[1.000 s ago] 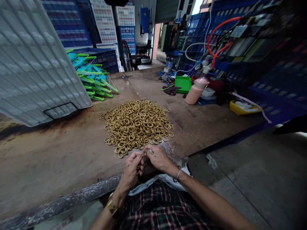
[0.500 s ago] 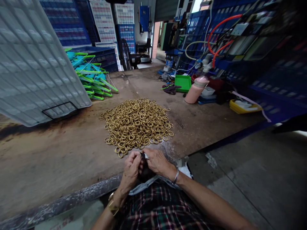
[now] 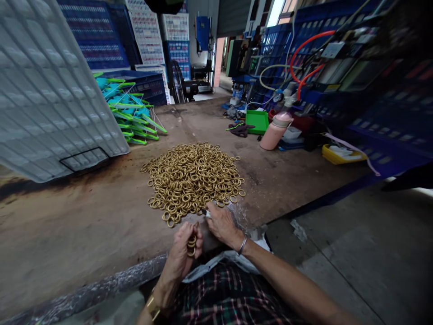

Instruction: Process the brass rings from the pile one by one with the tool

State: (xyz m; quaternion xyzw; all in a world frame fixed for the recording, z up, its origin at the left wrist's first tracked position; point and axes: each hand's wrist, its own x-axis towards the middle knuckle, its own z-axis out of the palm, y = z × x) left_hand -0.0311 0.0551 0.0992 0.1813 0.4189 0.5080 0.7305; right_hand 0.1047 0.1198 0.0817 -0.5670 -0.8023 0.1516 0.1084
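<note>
Gold rings (image 3: 191,247) could drop if right hand (image 3: 222,225), grip pinched on tool (image 3: 206,213), bumps left hand (image 3: 180,249), grip half-curled round them.

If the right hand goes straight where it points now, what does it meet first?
The right hand would likely meet the near edge of the gold ring pile; depth is unclear.

The left hand (image 3: 185,248) holds a few brass-coloured rings (image 3: 191,246) in its curled fingers (one more pokes up near the fingertips). The right hand (image 3: 223,224) grips a small tool (image 3: 205,212), dark at the tip, at the near edge of a ring pile (image 3: 194,178) on the worktop (image 3: 101,225). Beyond the pile, a pink bottle (image 3: 274,132) stands beside a green tray (image 3: 257,122), with a yellow tray (image 3: 342,155) farther right.
</note>
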